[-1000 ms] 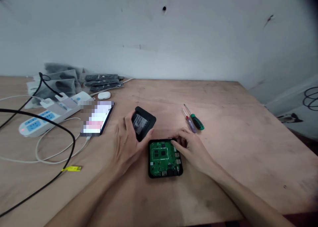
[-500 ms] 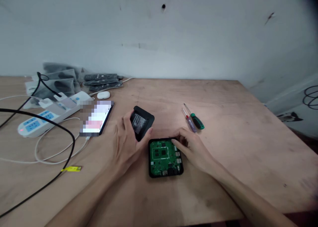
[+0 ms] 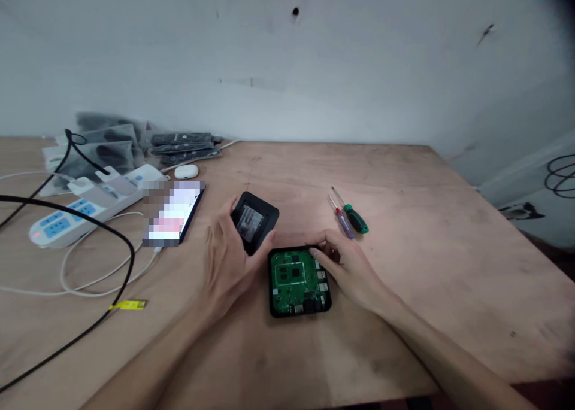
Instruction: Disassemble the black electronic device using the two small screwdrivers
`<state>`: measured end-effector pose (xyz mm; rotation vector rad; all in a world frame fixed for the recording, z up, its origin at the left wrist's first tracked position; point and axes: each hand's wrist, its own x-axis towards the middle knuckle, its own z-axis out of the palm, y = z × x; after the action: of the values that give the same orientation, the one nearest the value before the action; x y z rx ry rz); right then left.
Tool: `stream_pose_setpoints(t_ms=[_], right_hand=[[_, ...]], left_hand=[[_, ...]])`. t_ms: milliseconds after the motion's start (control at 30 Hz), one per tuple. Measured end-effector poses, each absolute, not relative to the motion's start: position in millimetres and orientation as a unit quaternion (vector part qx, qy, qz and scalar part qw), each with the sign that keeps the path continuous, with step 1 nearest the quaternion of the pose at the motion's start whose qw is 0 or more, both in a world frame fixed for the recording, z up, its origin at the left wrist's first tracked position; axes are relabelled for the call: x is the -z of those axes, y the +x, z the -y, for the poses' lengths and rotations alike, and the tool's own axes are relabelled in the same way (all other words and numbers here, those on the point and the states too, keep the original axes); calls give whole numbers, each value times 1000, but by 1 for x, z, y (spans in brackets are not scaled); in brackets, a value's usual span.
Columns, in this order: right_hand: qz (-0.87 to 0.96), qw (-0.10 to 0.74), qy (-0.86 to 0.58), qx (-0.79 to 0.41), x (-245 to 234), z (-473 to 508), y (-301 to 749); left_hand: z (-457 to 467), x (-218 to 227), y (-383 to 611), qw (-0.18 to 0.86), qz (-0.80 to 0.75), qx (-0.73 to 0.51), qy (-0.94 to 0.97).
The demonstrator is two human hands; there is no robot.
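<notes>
Beside circuit board (image 3: pixel 290 287), right hand (image 3: pixel 349 263) curled, left hand (image 3: pixel 226 257) gripping cover (image 3: pixel 255 223)

An open black case (image 3: pixel 271 287) with a green board (image 3: pixel 291 291) lies near a labelled cover (image 3: pixel 257 221).

Circuit board (image 3: pixel 291 290) in case (image 3: pixel 270 284), screwdrivers (image 3: pixel 357 219) behind right, phone (image 3: pixel 191 209) left

Over the last second, small shifts only. Open box (image 3: pixel 293 307) slid a touch farther from me, my right hand (image 3: pixel 354 269) going with it. Black cover (image 3: pixel 265 213) edged slightly left; fingers of my left hand (image 3: pixel 227 257) drew back along it, baring more of its label (image 3: pixel 250 223).
</notes>
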<state>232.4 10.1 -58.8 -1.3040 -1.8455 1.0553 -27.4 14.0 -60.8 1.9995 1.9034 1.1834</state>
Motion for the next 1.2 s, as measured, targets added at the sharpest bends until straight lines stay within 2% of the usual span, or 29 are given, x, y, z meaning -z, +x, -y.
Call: stream_pose_setpoints(t_ms=[467, 767, 1000, 1200], right_hand=[[691, 330, -492, -413, 65, -18, 233], [667, 330, -456, -488, 62, -24, 240], [653, 362, -451, -489, 69, -22, 243], [660, 351, -463, -476, 72, -20, 243]], left_hand=[[-16, 63, -23, 73, -665, -376, 641], [-18, 65, -25, 42, -672, -386, 631], [-19, 63, -27, 15, -679, -365, 637], [-19, 61, -27, 15, -699, -331, 634]])
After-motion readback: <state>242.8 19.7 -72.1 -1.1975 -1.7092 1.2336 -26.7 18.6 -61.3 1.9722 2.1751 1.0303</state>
